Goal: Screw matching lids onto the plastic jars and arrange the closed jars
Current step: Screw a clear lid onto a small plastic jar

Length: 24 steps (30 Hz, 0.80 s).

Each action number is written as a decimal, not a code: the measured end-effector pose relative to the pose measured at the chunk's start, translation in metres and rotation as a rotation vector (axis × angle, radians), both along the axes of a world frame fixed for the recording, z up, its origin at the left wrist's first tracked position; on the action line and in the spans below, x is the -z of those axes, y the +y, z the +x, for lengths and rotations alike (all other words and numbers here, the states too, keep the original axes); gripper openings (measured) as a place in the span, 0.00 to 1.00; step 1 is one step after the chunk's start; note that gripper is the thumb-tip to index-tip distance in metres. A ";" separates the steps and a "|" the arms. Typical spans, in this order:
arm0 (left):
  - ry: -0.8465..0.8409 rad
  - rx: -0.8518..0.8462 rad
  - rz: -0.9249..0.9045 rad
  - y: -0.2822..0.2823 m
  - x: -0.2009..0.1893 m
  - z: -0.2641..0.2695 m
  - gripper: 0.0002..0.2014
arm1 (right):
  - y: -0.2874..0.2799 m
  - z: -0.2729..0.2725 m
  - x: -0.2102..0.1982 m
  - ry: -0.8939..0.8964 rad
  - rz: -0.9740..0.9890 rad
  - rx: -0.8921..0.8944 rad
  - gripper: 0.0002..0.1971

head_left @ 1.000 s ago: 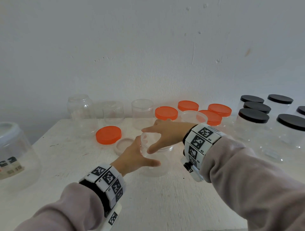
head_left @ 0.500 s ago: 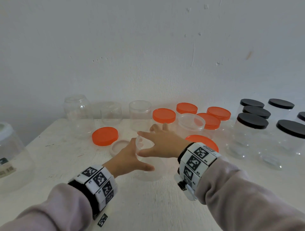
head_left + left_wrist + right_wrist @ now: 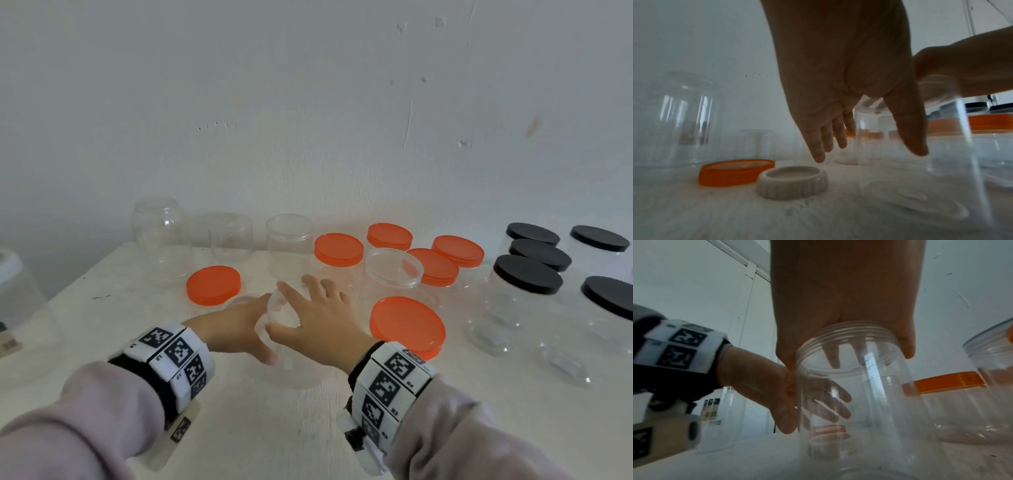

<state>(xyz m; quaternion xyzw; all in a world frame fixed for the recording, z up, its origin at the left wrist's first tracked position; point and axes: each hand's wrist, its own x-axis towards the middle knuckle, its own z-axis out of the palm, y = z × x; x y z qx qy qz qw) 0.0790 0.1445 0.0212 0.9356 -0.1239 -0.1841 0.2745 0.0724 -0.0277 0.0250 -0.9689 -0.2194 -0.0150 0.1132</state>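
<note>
A clear open jar (image 3: 294, 371) stands on the white table (image 3: 274, 438) in the middle. My left hand (image 3: 236, 325) holds its left side, with the thumb on the near wall and the fingers behind. My right hand (image 3: 322, 318) lies over the mouth, and thumb and fingers hang down round the threaded rim (image 3: 849, 331). In the left wrist view a white ribbed lid (image 3: 793, 183) lies upside down just left of the jar (image 3: 920, 186), under my left fingers (image 3: 818, 146). A loose orange lid (image 3: 213, 284) lies behind it.
Empty clear jars (image 3: 159, 233) line the back left. An open wide jar (image 3: 392, 270) and orange-lidded jars (image 3: 339, 250) stand behind my hands, and one (image 3: 407, 327) sits close by my right wrist. Black-lidded jars (image 3: 527, 279) fill the right. A large jar (image 3: 13, 291) stands far left.
My right hand has swung round from across the jar to lie over its mouth, wrist now nearer me. The left hand stays on the jar's side. The jar has not left the table.
</note>
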 end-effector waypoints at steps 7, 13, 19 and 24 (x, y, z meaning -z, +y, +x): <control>-0.085 -0.151 0.231 0.016 0.008 0.031 0.40 | 0.000 0.000 0.001 -0.004 0.020 0.000 0.40; -0.049 -0.140 0.417 0.017 0.022 0.048 0.43 | -0.001 -0.001 0.003 -0.014 0.017 0.002 0.37; -0.015 -0.057 0.497 0.020 0.025 0.051 0.44 | -0.002 -0.002 0.002 -0.006 0.027 0.010 0.38; -0.013 -0.037 0.509 0.024 0.022 0.047 0.41 | -0.002 -0.004 0.000 0.016 0.047 0.032 0.37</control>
